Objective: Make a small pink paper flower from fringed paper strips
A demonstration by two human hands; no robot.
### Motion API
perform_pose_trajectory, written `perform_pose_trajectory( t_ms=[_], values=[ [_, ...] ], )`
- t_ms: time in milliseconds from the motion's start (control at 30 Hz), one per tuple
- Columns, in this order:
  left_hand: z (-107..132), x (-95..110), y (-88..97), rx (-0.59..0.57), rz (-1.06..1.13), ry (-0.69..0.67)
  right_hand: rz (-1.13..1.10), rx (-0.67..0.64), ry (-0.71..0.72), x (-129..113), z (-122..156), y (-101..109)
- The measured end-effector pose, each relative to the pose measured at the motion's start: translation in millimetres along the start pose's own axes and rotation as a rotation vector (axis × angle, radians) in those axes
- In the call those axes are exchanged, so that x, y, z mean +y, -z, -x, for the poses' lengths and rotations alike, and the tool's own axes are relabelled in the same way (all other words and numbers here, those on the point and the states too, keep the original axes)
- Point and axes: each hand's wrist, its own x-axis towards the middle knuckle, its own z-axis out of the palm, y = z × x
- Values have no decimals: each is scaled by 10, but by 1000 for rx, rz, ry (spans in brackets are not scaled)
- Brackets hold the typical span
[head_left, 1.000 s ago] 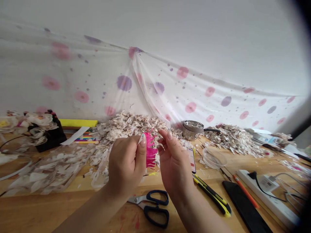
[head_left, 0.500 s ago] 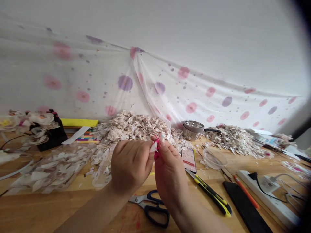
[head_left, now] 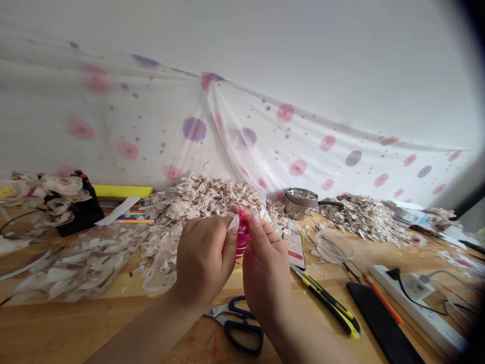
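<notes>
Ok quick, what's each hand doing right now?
Left hand: closed, pinching the pink fringed paper.
Right hand: closed, pinching the same pink fringed paper.

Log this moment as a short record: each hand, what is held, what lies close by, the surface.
left hand: pinches the pink fringed paper from the left, fingers curled
right hand: pinches the same paper from the right
held thing: pink fringed paper, raised above the wooden table, mostly hidden between the fingers
below the hands: scissors, lying flat
right of the hands: phone with lit screen; yellow-and-black cutter
behind: heap of pale scraps; metal bowl
</notes>
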Motion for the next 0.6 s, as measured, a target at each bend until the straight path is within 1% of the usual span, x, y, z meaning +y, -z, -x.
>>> perform_pose_trajectory(
  t_ms=[67, 300, 500, 600],
  values=[
    [1, -5, 4, 0, -4, -13, 5, -10, 11, 6, 4, 0],
    [25, -2, -21, -22, -29, -83, 12, 33, 25, -27, -12, 19],
    [21, 9, -13, -26, -25, -61, 24, -36, 23, -56, -11, 22],
    [11, 1, -1, -21, -12, -44, 17, -75, -1, -64, -8, 17]
  ],
)
